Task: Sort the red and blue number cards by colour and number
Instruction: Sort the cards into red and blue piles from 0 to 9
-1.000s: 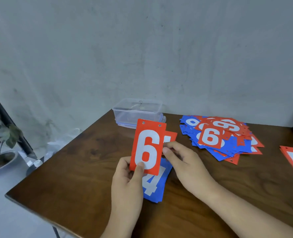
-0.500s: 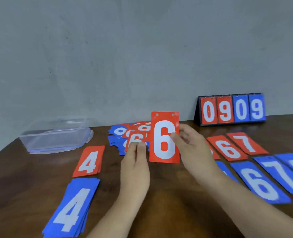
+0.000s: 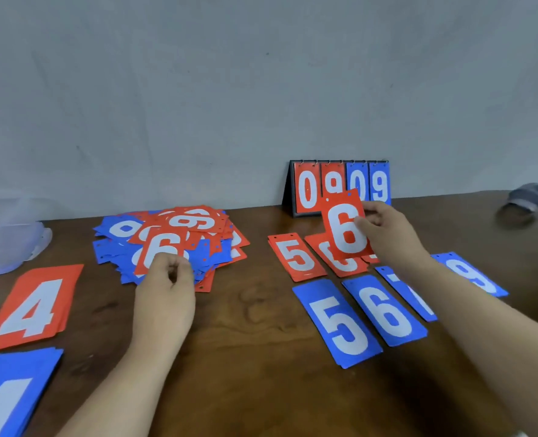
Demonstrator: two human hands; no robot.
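My right hand (image 3: 387, 234) pinches a red 6 card (image 3: 345, 228) by its right edge, tilted just above the red 6 pile (image 3: 340, 263). Beside that pile lies a red 5 pile (image 3: 297, 257). In front lie blue 5 (image 3: 337, 323), blue 6 (image 3: 384, 310), blue 7 (image 3: 419, 304) and a blue card (image 3: 472, 274) partly under my forearm. My left hand (image 3: 166, 298) hovers with loosely curled fingers, holding nothing, at the near edge of the unsorted heap (image 3: 170, 241), which has a red 6 on top. A red 4 pile (image 3: 31, 307) and a blue 4 pile (image 3: 9, 392) lie at left.
A flip scoreboard (image 3: 340, 184) showing 0 9 0 9 stands against the wall behind the red piles. A clear plastic box (image 3: 6, 244) sits at the far left. A grey object (image 3: 528, 197) lies at the back right. The table (image 3: 245, 326) is dark wood.
My right hand has carried the red 6 card from the middle to the right, over the red 6 pile. My left hand let go of it and dropped toward the unsorted heap.
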